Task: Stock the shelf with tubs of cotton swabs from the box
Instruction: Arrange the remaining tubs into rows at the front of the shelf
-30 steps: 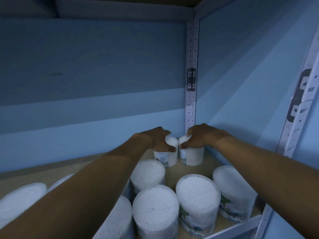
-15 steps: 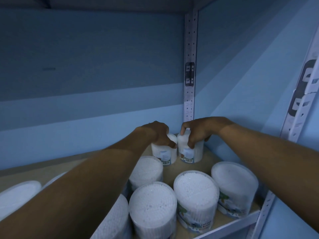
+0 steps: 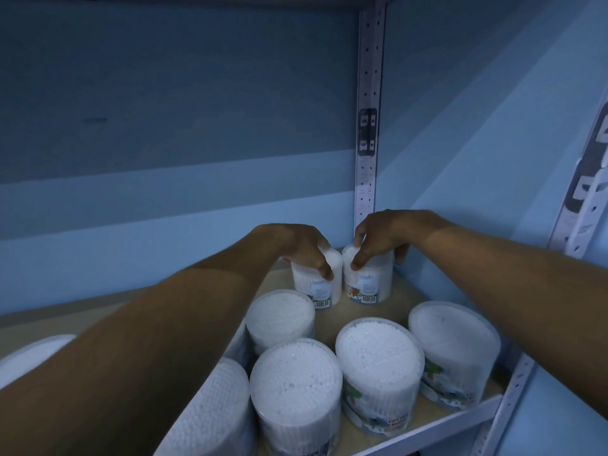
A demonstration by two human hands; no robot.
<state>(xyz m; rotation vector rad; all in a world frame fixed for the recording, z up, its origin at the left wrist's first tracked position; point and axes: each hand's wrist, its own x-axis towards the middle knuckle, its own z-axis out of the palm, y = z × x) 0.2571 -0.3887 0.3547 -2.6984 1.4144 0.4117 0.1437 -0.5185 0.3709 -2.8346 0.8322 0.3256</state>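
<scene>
While upright, two tubs [image 3: 317, 284] [image 3: 370, 283] sit gripped by hands [image 3: 297, 245] [image 3: 381, 236].

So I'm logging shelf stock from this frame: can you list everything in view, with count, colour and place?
Held tubs: two, white with barcode labels, upright side by side in the back right corner; left one, right one.
Loose tubs: at least six, white, standing nearer the front; some are hidden by the arm or cut off by the frame, e.g..
Shelf board: one, light wood.
Shelf posts: two, pale perforated metal, back corner and right edge.
Walls: blue, behind and right.
Box: not in view.
Left hand: on the left held tub.
Right hand: on the right held tub.
</scene>
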